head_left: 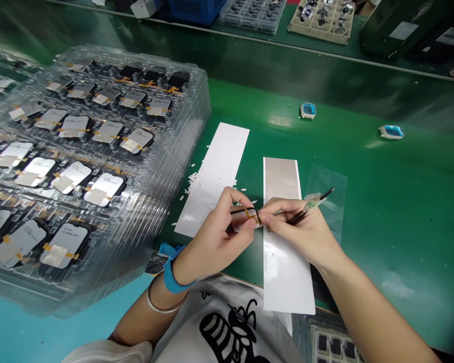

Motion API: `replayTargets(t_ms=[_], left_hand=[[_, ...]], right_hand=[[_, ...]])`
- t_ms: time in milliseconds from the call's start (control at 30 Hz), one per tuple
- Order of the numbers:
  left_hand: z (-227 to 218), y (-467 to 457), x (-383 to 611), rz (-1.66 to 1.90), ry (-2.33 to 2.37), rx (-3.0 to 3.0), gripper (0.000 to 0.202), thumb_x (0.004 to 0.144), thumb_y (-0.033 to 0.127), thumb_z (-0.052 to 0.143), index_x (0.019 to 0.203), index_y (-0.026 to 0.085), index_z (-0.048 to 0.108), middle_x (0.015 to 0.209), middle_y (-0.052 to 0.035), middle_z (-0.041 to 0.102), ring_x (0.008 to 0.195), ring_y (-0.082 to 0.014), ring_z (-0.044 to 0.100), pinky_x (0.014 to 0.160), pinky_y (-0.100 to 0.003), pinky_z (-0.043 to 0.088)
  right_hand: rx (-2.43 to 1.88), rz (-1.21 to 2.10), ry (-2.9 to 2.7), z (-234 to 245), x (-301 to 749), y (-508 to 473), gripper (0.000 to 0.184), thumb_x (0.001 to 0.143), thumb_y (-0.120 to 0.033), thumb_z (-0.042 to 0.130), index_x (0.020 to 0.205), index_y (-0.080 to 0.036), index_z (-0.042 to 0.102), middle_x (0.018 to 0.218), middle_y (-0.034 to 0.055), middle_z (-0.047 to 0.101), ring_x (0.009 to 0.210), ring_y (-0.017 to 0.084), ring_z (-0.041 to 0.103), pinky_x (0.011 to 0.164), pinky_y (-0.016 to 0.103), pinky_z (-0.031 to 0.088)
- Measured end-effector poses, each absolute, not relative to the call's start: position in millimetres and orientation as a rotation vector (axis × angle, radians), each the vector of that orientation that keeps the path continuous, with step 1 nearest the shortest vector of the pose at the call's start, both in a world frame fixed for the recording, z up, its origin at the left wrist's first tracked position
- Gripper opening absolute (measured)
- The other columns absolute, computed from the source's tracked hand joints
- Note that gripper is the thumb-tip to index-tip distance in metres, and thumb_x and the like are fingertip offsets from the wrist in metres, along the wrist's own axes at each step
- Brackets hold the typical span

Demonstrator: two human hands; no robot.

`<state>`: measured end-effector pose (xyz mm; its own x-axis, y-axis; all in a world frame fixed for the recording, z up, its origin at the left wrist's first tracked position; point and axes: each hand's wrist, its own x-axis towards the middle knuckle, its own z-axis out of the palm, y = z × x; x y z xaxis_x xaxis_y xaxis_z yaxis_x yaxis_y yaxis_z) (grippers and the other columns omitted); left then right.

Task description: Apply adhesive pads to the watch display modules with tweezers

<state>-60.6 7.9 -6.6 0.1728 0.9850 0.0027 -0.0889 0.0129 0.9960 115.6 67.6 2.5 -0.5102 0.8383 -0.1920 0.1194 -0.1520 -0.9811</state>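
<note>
My left hand (217, 239) is closed around a small watch screen (242, 220), gripping it by its edges between thumb and fingers. The screen has a silver back, a dark rim and an orange flex strip. My right hand (306, 232) pinches dark tweezers (327, 193) with tape wrapped round the handle; their tips are hidden by the fingers at the screen's right edge. Under my right hand lies a white sheet (285, 287) with a greyish upper part. Another white sheet (227, 156) lies beyond my left hand, with small white scraps (192, 180) scattered by it.
A tall stack of clear plastic trays (189, 121) at left holds many similar screens. Two watch cases, one white (307, 111) and one farther right (391, 132), lie on the green table (401, 212). A clear film (335, 201) lies beside the right sheet. Parts trays (321, 20) stand on the back shelf.
</note>
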Motion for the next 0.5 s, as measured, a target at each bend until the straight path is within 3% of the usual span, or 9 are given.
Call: replayTargets(t_ms=[233, 400, 500], left_hand=[[-5.8, 7.4, -60.4, 1.092, 1.029, 1.209, 0.014, 0.1, 0.016, 0.049, 0.105, 0.024, 0.039, 0.078, 0.0035, 0.046, 0.062, -0.0095, 0.041, 0.052, -0.02, 0.031], [-7.5, 6.1, -62.4, 1.07, 0.994, 1.226, 0.007, 0.104, 0.028, 0.044, 0.108, 0.025, 0.039, 0.073, 0.005, 0.041, 0.064, -0.0117, 0.04, 0.059, -0.025, 0.033], [-7.6, 5.9, -63.1, 1.062, 0.963, 1.195, 0.009, 0.105, 0.032, 0.044, 0.108, 0.025, 0.039, 0.078, 0.0041, 0.043, 0.065, -0.0111, 0.039, 0.06, -0.026, 0.032]], right_hand=[[-1.124, 1.701, -1.589, 4.8, 114.1, 67.4, 0.022, 0.079, -0.039, 0.075, 0.075, -0.018, 0.074, 0.069, 0.0042, 0.063, 0.059, 0.013, 0.049, 0.047, 0.023, 0.028], [-1.164, 1.676, -1.591, 7.7, 111.8, 64.7, 0.019, 0.08, -0.034, 0.072, 0.071, -0.017, 0.07, 0.054, -0.0027, 0.049, 0.046, 0.007, 0.028, 0.045, 0.022, 0.02], [-1.185, 1.668, -1.568, 9.2, 109.0, 62.6, 0.02, 0.078, -0.034, 0.07, 0.069, -0.017, 0.066, 0.053, -0.0034, 0.047, 0.046, 0.006, 0.026, 0.044, 0.022, 0.019]])
